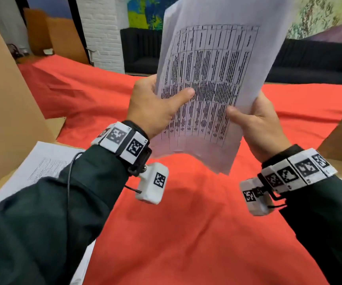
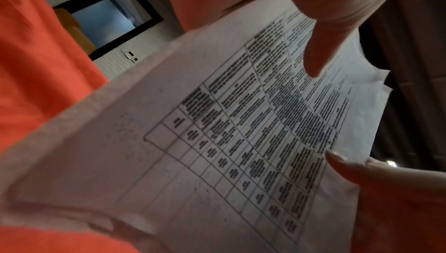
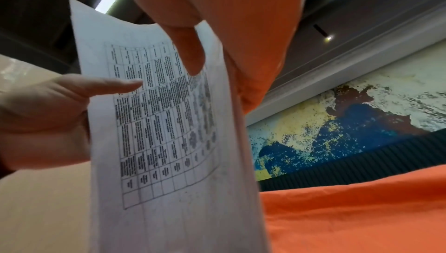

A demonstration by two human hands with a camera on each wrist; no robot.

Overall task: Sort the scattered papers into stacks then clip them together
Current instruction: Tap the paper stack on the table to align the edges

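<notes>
Both hands, left hand [image 1: 155, 103] and right hand [image 1: 256, 124], pinch printed paper stack [image 1: 211, 79] upright above red tabletop [image 1: 186, 233]. Tap bottom edge square before clipping; no clip visible.

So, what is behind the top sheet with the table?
More white sheets, their edges showing below the top sheet. Both hands' fingers are covered. The sheet count cannot be seen.

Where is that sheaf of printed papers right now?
In the head view the sheaf of papers is held up above the red cloth, between the left hand and right hand.
</notes>
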